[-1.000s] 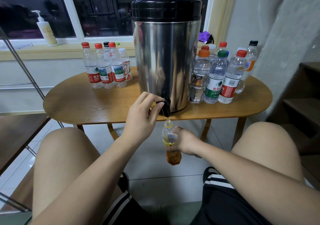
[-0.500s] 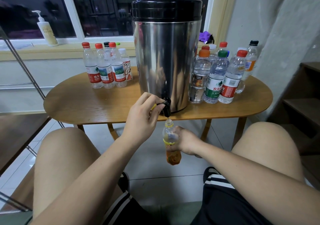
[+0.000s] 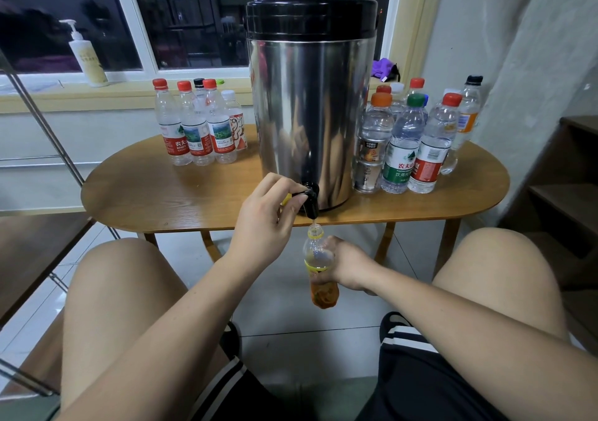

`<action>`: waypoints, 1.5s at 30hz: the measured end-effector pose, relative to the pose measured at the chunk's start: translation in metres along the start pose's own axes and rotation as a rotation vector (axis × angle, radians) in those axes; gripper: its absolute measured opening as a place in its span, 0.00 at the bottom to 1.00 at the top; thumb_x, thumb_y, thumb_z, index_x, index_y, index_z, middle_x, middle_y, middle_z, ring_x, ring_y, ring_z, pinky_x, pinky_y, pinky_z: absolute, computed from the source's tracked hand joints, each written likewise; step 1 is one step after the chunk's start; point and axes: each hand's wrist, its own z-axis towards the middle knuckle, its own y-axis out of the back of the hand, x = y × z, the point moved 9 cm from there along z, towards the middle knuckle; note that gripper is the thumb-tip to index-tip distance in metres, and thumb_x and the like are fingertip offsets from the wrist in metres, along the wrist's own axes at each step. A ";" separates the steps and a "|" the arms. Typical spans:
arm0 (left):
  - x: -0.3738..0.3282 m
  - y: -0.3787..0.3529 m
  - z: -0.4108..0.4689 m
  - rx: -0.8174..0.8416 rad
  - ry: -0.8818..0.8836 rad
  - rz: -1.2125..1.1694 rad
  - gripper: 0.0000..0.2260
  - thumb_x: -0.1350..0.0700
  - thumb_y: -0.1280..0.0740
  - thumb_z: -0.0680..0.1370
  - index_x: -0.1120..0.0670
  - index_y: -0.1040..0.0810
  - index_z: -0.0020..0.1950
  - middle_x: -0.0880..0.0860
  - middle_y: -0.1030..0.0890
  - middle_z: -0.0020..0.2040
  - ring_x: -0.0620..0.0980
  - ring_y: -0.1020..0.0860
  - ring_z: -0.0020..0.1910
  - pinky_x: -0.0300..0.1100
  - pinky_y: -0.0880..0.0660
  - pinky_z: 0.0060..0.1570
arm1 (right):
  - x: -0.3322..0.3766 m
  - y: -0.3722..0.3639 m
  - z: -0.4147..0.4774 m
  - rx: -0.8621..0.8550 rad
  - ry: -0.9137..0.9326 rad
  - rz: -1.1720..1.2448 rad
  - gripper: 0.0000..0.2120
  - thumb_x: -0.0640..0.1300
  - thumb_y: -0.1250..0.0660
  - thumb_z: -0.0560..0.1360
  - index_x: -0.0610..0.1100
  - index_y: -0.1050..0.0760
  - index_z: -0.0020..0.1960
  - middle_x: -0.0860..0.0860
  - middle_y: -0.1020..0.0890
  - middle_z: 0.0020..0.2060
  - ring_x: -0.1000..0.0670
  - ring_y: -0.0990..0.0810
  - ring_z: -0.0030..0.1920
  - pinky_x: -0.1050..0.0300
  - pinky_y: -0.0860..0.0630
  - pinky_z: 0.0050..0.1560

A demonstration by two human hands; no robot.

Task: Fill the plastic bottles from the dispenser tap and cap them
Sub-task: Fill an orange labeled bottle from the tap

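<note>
Under the tap (image 3: 310, 201) at the near edge of the table (image 3: 161, 200), you hold the plastic bottle (image 3: 318, 270) upright, its open mouth just below the spout. Your right hand (image 3: 348, 267) wraps round the bottle's middle, fingers curled over the yellow label band. Your left hand (image 3: 267, 218) pinches the tap's black lever between thumb and fingers; a sliver of yellow shows tucked in that hand, and I cannot tell what it is. A thin thread of liquid shows between spout and neck.

Against the frame half a second back, almost nothing differs: both your hands keep the same hold, the bottle has not shifted under the spout, and the orange liquid in its lower part stands no visibly higher.

Behind the tap the steel dispenser (image 3: 307, 113) stands on the table, with capped bottles on its left (image 3: 194, 132) and more capped bottles on its right (image 3: 404, 152).
</note>
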 end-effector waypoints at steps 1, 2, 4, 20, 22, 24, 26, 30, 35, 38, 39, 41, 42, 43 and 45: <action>0.000 0.000 0.000 0.001 0.003 0.000 0.03 0.56 0.30 0.86 0.54 0.17 0.58 0.47 0.21 0.54 0.45 0.23 0.48 0.35 0.27 0.42 | 0.000 0.000 0.000 0.001 0.003 -0.003 0.39 0.55 0.12 0.63 0.55 0.27 0.68 0.54 0.18 0.58 0.48 0.17 0.57 0.46 0.16 0.60; 0.001 -0.001 0.000 0.003 0.006 0.000 0.03 0.56 0.30 0.86 0.54 0.17 0.58 0.47 0.21 0.54 0.44 0.23 0.48 0.35 0.27 0.42 | 0.000 0.000 0.000 0.002 0.003 -0.006 0.39 0.55 0.12 0.63 0.55 0.27 0.68 0.54 0.18 0.57 0.48 0.17 0.57 0.46 0.16 0.60; 0.001 -0.001 0.000 0.004 0.014 0.001 0.03 0.56 0.30 0.86 0.53 0.17 0.58 0.47 0.21 0.54 0.43 0.24 0.48 0.32 0.29 0.42 | -0.001 0.000 0.001 0.006 -0.001 -0.003 0.38 0.55 0.12 0.64 0.55 0.27 0.67 0.54 0.18 0.57 0.48 0.18 0.57 0.47 0.16 0.59; 0.004 -0.001 0.000 -0.001 0.017 -0.002 0.04 0.55 0.30 0.86 0.53 0.17 0.58 0.46 0.21 0.54 0.42 0.24 0.49 0.36 0.27 0.42 | -0.004 -0.002 0.004 0.002 -0.006 0.003 0.40 0.56 0.12 0.62 0.56 0.27 0.69 0.53 0.18 0.60 0.47 0.17 0.60 0.47 0.16 0.60; 0.004 -0.001 0.000 0.000 0.019 -0.004 0.04 0.55 0.30 0.86 0.53 0.17 0.58 0.46 0.21 0.54 0.40 0.24 0.49 0.34 0.28 0.42 | -0.003 -0.002 0.003 0.002 -0.008 0.006 0.41 0.56 0.11 0.63 0.55 0.27 0.70 0.53 0.19 0.61 0.47 0.18 0.60 0.48 0.16 0.60; 0.004 -0.001 0.000 0.002 0.019 -0.005 0.04 0.55 0.30 0.86 0.53 0.17 0.58 0.46 0.21 0.54 0.40 0.24 0.49 0.33 0.29 0.43 | -0.003 -0.002 0.003 0.005 -0.009 0.007 0.42 0.56 0.11 0.63 0.55 0.27 0.71 0.53 0.19 0.62 0.47 0.18 0.61 0.48 0.16 0.60; 0.003 -0.001 -0.001 0.002 0.015 -0.006 0.04 0.55 0.30 0.86 0.53 0.17 0.58 0.46 0.21 0.54 0.41 0.24 0.49 0.34 0.28 0.43 | -0.003 -0.002 0.003 0.001 -0.008 0.002 0.42 0.57 0.11 0.62 0.55 0.27 0.71 0.53 0.18 0.62 0.47 0.18 0.60 0.47 0.16 0.60; 0.002 0.000 0.000 0.003 0.007 -0.006 0.04 0.56 0.29 0.86 0.53 0.17 0.59 0.47 0.21 0.54 0.43 0.24 0.48 0.36 0.27 0.43 | -0.004 -0.002 0.002 -0.005 -0.007 0.018 0.42 0.57 0.11 0.60 0.56 0.27 0.69 0.53 0.18 0.60 0.48 0.17 0.58 0.46 0.15 0.58; 0.002 0.000 0.000 -0.004 -0.001 -0.006 0.04 0.56 0.29 0.86 0.53 0.16 0.59 0.47 0.21 0.54 0.43 0.24 0.47 0.37 0.27 0.42 | -0.003 -0.002 0.001 0.000 -0.008 0.023 0.41 0.56 0.11 0.62 0.55 0.27 0.69 0.53 0.18 0.61 0.47 0.18 0.59 0.46 0.15 0.59; 0.002 0.000 0.000 -0.005 0.001 -0.011 0.04 0.56 0.30 0.86 0.53 0.16 0.58 0.47 0.20 0.54 0.45 0.24 0.47 0.38 0.27 0.42 | -0.003 -0.002 0.000 -0.009 -0.013 0.041 0.41 0.56 0.11 0.61 0.54 0.26 0.69 0.53 0.18 0.62 0.47 0.18 0.60 0.46 0.16 0.60; 0.002 0.000 0.000 -0.004 0.002 -0.013 0.04 0.56 0.30 0.86 0.53 0.16 0.58 0.47 0.20 0.54 0.45 0.23 0.47 0.39 0.26 0.42 | -0.003 -0.002 0.000 -0.012 -0.017 0.043 0.42 0.56 0.11 0.60 0.54 0.26 0.69 0.53 0.18 0.63 0.47 0.18 0.60 0.46 0.16 0.61; 0.002 0.001 0.000 -0.006 0.001 -0.013 0.04 0.56 0.30 0.86 0.53 0.16 0.58 0.47 0.20 0.54 0.45 0.23 0.47 0.41 0.26 0.43 | -0.003 -0.002 0.000 -0.015 -0.017 0.041 0.42 0.56 0.11 0.60 0.55 0.26 0.69 0.53 0.18 0.63 0.47 0.18 0.60 0.47 0.16 0.61; 0.002 0.001 0.000 -0.007 -0.001 -0.012 0.04 0.56 0.29 0.86 0.53 0.16 0.58 0.47 0.20 0.54 0.46 0.23 0.47 0.42 0.26 0.43 | -0.003 -0.002 0.000 -0.015 -0.020 0.040 0.42 0.56 0.11 0.60 0.55 0.26 0.69 0.53 0.18 0.62 0.47 0.18 0.60 0.47 0.16 0.60; 0.002 0.001 0.000 -0.007 -0.002 -0.012 0.03 0.56 0.29 0.86 0.53 0.16 0.58 0.47 0.20 0.54 0.46 0.23 0.47 0.42 0.26 0.43 | -0.002 -0.001 -0.001 -0.014 -0.018 0.038 0.42 0.56 0.11 0.61 0.55 0.26 0.69 0.53 0.18 0.62 0.47 0.18 0.60 0.47 0.16 0.60; 0.001 0.001 0.000 -0.007 -0.003 -0.010 0.03 0.56 0.29 0.86 0.53 0.16 0.58 0.47 0.21 0.54 0.46 0.23 0.47 0.43 0.26 0.43 | -0.002 -0.001 -0.001 -0.013 -0.019 0.034 0.42 0.56 0.11 0.61 0.54 0.27 0.69 0.53 0.18 0.62 0.47 0.18 0.61 0.47 0.16 0.61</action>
